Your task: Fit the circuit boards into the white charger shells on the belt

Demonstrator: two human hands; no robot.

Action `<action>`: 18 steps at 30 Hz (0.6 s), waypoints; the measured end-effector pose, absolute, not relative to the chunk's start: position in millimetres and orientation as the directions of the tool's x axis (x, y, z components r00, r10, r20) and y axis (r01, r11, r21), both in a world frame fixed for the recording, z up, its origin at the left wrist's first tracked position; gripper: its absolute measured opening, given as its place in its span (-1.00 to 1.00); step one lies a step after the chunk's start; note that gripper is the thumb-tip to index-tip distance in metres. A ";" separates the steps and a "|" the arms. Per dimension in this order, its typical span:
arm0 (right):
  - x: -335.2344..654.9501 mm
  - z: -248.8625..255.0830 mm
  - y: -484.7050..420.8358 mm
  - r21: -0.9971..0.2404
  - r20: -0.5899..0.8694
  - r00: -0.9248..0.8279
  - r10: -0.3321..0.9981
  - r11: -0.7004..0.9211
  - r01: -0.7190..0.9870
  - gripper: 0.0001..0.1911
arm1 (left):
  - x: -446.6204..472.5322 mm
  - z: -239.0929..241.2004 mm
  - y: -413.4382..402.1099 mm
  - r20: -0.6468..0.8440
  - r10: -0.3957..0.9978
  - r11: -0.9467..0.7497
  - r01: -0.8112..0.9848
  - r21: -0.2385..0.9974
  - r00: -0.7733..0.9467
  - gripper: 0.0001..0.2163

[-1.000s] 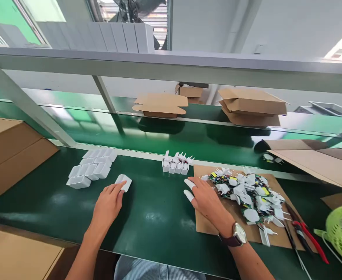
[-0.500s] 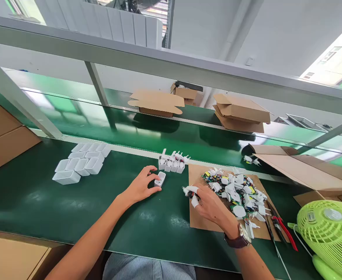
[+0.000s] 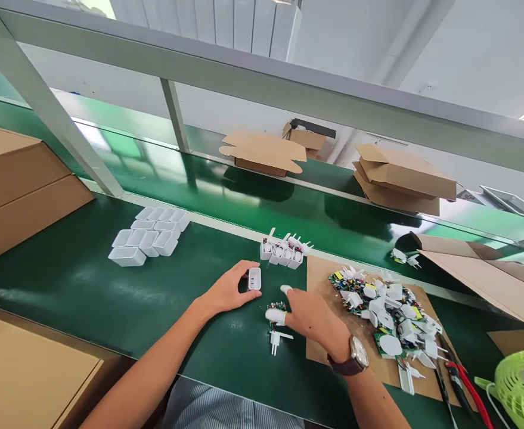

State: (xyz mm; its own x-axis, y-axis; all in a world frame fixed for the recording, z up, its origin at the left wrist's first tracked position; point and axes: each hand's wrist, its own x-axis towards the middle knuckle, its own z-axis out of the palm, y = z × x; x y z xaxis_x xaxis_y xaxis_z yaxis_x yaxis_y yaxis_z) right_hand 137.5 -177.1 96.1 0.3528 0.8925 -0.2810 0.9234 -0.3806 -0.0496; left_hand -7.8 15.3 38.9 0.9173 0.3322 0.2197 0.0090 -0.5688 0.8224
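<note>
My left hand (image 3: 231, 290) grips a small white charger housing (image 3: 255, 278) between thumb and fingers; the housing's open side faces up and two slots show at its bottom. Just right of it, my right hand (image 3: 309, 316) wears white finger cots on thumb and forefinger. Its thumb presses on a small circuit board (image 3: 278, 306) with a white plug piece (image 3: 276, 341) hanging toward me; the fingers beneath are partly hidden. Behind both hands stands a short row of filled housings (image 3: 282, 253), with boards and plug pieces sticking out of their tops.
Empty white housings (image 3: 127, 257) stand grouped at left. A heap of boards with plugs (image 3: 387, 316) lies on a cardboard sheet (image 3: 318, 351) at right, beside red-handled pliers (image 3: 467, 381) and a green fan (image 3: 523, 381). Cardboard boxes (image 3: 29, 190) flank the bench; a metal rail crosses behind.
My right hand has moved left from the cardboard sheet's edge with the board, nearer the housing. My left hand has closed around the housing. The view has swung slightly left.
</note>
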 end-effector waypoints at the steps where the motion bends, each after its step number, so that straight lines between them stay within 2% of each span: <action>1: 134.9 93.8 -179.7 -0.065 -0.307 0.305 0.901 -0.340 0.938 -0.72 | -7.6 38.7 15.0 0.216 0.325 -0.573 0.010 0.820 0.920 -0.48; 2: 133.4 90.7 -181.3 -0.088 -0.298 0.259 0.919 -0.297 0.951 -0.75 | -7.4 38.3 14.6 0.214 0.319 -0.578 0.010 0.816 0.923 -0.47; 4: 134.2 82.9 -182.0 -0.136 -0.190 0.198 0.962 -0.226 0.965 -0.78 | -7.3 37.1 14.1 0.211 0.312 -0.587 0.013 0.809 0.926 -0.45; 8: 144.8 66.7 -182.8 -0.204 0.046 0.171 0.984 -0.159 0.966 -0.57 | -8.5 35.5 13.6 0.192 0.318 -0.593 0.037 0.804 0.929 -0.42; 11: 152.2 53.7 -190.7 -0.251 0.109 0.164 0.980 -0.133 0.959 -0.42 | -9.3 35.4 13.4 0.166 0.324 -0.583 0.058 0.811 0.931 -0.39; 14: 156.7 41.5 -200.1 -0.324 0.146 0.179 0.973 -0.124 0.938 -0.37 | -9.3 35.7 13.3 0.116 0.334 -0.569 0.102 0.816 0.935 -0.37; 18: 157.3 37.8 -203.7 -0.441 0.268 0.248 0.931 -0.110 0.890 -0.36 | -9.0 34.8 14.1 0.073 0.357 -0.591 0.165 0.790 0.931 -0.25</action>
State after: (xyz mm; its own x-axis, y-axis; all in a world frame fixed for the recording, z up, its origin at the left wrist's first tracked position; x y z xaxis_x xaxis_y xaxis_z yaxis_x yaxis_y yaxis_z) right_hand 157.3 -203.7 37.8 0.2482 0.9310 0.2675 0.8904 -0.1105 -0.4415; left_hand -9.0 14.1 34.8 0.9312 0.3570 0.0732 0.1646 -0.5911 0.7896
